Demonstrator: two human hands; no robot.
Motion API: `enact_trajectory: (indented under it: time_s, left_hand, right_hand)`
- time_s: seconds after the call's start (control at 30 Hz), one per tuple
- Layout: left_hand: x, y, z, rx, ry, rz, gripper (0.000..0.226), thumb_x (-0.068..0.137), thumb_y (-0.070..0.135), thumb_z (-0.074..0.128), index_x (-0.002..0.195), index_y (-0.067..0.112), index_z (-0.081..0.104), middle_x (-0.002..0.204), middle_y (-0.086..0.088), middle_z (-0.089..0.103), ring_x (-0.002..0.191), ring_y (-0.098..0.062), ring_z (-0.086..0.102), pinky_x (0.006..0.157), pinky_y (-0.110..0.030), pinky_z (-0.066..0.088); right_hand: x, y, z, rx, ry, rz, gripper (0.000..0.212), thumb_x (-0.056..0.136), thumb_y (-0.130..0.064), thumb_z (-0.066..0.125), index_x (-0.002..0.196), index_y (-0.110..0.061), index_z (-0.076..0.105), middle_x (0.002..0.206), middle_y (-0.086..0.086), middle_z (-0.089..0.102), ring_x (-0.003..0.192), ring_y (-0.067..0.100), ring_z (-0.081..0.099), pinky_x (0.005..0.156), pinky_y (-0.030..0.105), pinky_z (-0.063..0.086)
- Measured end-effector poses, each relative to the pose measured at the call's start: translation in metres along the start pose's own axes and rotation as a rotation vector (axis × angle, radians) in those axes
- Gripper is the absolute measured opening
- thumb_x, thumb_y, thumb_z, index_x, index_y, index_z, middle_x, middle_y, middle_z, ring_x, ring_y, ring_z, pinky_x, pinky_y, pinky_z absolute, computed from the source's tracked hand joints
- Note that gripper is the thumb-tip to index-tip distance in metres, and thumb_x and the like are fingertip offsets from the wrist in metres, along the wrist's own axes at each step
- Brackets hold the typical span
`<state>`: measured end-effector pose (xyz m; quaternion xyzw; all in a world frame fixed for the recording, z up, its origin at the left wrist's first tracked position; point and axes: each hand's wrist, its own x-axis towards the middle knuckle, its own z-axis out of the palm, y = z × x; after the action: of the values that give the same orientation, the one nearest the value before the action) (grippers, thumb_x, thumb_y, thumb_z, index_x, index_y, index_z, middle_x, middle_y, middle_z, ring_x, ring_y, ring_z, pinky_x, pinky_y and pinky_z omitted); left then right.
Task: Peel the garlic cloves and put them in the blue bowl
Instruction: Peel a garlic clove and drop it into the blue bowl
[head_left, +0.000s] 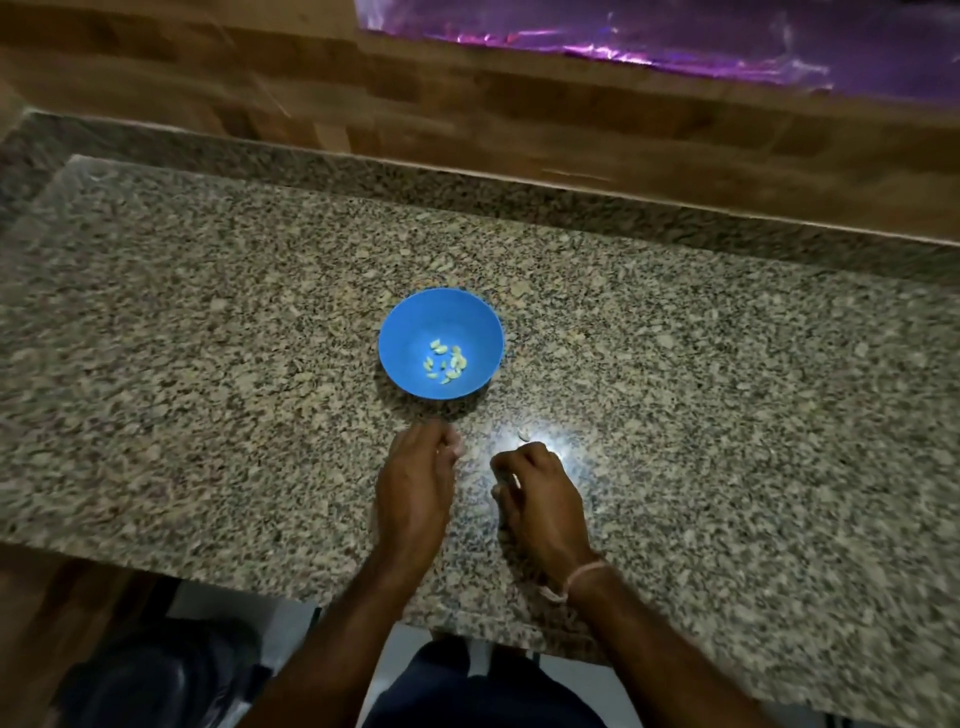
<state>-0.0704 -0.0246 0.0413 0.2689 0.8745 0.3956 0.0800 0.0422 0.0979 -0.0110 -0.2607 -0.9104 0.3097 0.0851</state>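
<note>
A blue bowl (410, 332) stands in the middle of the granite counter (208, 364) with several peeled garlic cloves (445, 361) lying in its bottom. Just in front of the bowl my left hand (415, 483) hovers low over the counter with its fingers curled; whatever they hold is hidden and blurred. My right hand (540, 493) rests to its right, fingers curled under, a thread band on its wrist. A small pale piece, a clove or a bit of skin (524, 434), lies on the counter just beyond my right hand's knuckles.
A wooden wall (363, 104) rises behind the counter, with a shiny purple sheet (727, 36) at the top right. The counter's front edge runs below my forearms. A dark round object (156, 675) sits on the floor at the lower left.
</note>
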Motion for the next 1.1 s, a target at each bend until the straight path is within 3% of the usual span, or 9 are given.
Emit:
enact_trajectory:
  time_s: [0.13, 0.27, 0.43, 0.5, 0.6, 0.73, 0.83, 0.93, 1.1]
  left_hand:
    - [0.066, 0.018, -0.013, 0.096, 0.149, 0.061, 0.008, 0.095, 0.023, 0.071, 0.091, 0.025, 0.064, 0.087, 0.012, 0.064, 0.088, -0.016, 0.056, 0.062, -0.032, 0.039]
    - [0.111, 0.005, -0.010, 0.204, 0.109, 0.045, 0.006, 0.094, 0.025, 0.074, 0.099, 0.023, 0.071, 0.099, 0.004, 0.070, 0.101, -0.025, 0.060, 0.072, -0.038, 0.045]
    - [0.082, 0.004, -0.014, 0.174, 0.146, 0.201, 0.014, 0.096, 0.022, 0.072, 0.110, 0.019, 0.070, 0.108, -0.002, 0.065, 0.103, -0.026, 0.055, 0.076, -0.040, 0.047]
    - [0.044, 0.007, -0.009, 0.041, 0.030, 0.241, 0.009, 0.099, 0.024, 0.066, 0.108, 0.023, 0.068, 0.107, 0.004, 0.062, 0.097, -0.018, 0.057, 0.072, -0.035, 0.047]
    - [0.003, -0.004, 0.012, -0.094, -0.184, 0.100, 0.007, 0.098, 0.028, 0.066, 0.104, 0.029, 0.067, 0.102, 0.014, 0.061, 0.085, -0.003, 0.060, 0.069, -0.030, 0.051]
    - [-0.001, -0.024, 0.037, -0.219, -0.303, -0.248, 0.010, 0.096, 0.032, 0.072, 0.106, 0.032, 0.069, 0.093, 0.012, 0.068, 0.082, -0.002, 0.065, 0.078, -0.038, 0.059]
    - [0.005, -0.017, 0.048, -0.451, -0.376, -0.442, 0.004, 0.096, 0.026, 0.073, 0.100, 0.025, 0.073, 0.087, 0.004, 0.074, 0.079, -0.013, 0.069, 0.073, -0.035, 0.058]
    - [0.003, 0.000, 0.051, -0.738, -0.366, -0.586, 0.003, 0.094, 0.017, 0.075, 0.096, 0.014, 0.074, 0.080, -0.012, 0.075, 0.073, -0.021, 0.067, 0.064, -0.033, 0.051]
    - [-0.008, 0.008, 0.054, -0.742, -0.241, -0.582, 0.003, 0.093, 0.012, 0.075, 0.090, 0.013, 0.076, 0.077, -0.018, 0.075, 0.070, -0.032, 0.069, 0.068, -0.042, 0.054]
  right_hand:
    - [0.005, -0.006, -0.004, 0.131, 0.110, 0.065, 0.019, 0.098, -0.021, 0.062, 0.116, -0.025, 0.067, 0.111, -0.005, 0.058, 0.099, 0.021, 0.065, 0.074, 0.040, 0.056]
    - [0.016, 0.000, -0.002, 0.215, 0.214, 0.168, 0.028, 0.097, -0.009, 0.060, 0.122, -0.020, 0.066, 0.115, -0.005, 0.056, 0.102, 0.017, 0.067, 0.085, 0.041, 0.059]
    - [0.033, -0.004, -0.001, 0.053, 0.218, 0.229, 0.023, 0.090, 0.001, 0.066, 0.105, -0.015, 0.069, 0.102, 0.001, 0.055, 0.096, 0.023, 0.054, 0.073, 0.036, 0.048]
    - [0.039, -0.009, 0.001, -0.026, 0.221, 0.228, 0.016, 0.086, 0.001, 0.065, 0.089, -0.015, 0.066, 0.091, 0.002, 0.054, 0.088, 0.024, 0.051, 0.065, 0.039, 0.046]
    - [0.041, -0.010, 0.005, -0.178, 0.165, 0.198, 0.015, 0.083, -0.001, 0.066, 0.081, -0.013, 0.058, 0.084, 0.006, 0.055, 0.081, 0.028, 0.052, 0.057, 0.039, 0.040]
    - [0.030, -0.002, 0.008, -0.274, 0.150, 0.153, 0.021, 0.076, 0.004, 0.067, 0.086, -0.012, 0.059, 0.086, 0.008, 0.058, 0.080, 0.028, 0.056, 0.057, 0.033, 0.034]
    - [0.018, -0.007, 0.005, 0.333, 0.251, 0.397, 0.017, 0.094, 0.003, 0.061, 0.095, -0.011, 0.068, 0.089, 0.008, 0.070, 0.080, 0.017, 0.064, 0.066, 0.017, 0.045]
    - [0.015, -0.015, 0.002, 0.955, 0.243, 0.683, 0.009, 0.095, 0.002, 0.067, 0.097, -0.007, 0.070, 0.089, 0.023, 0.075, 0.077, 0.031, 0.073, 0.072, 0.041, 0.062]
    - [0.004, -0.024, -0.017, 1.363, 0.160, 0.776, 0.009, 0.094, 0.006, 0.068, 0.092, -0.003, 0.069, 0.074, 0.016, 0.070, 0.058, 0.021, 0.066, 0.069, 0.040, 0.061]
